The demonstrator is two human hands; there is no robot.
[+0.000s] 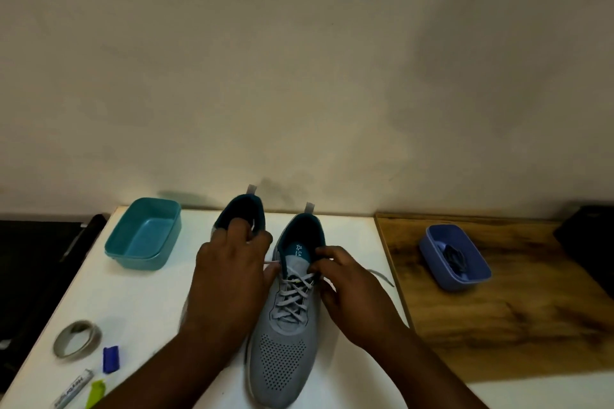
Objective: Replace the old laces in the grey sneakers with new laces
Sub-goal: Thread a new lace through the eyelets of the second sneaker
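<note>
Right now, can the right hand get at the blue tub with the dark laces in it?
Probably yes, once it lets go. The right hand is busy pinching the lace on the near grey sneaker. The blue tub sits open on the wooden board to its right, with nothing between them.

Insole print: white letters "CA" beside a small white logo on the teal insole (298, 251) of the right-hand grey sneaker (285, 325); the rest is hidden.
Tube label: dark lettering on the silver tube (73, 390) at the bench's near left corner, too blurred to read.
</note>
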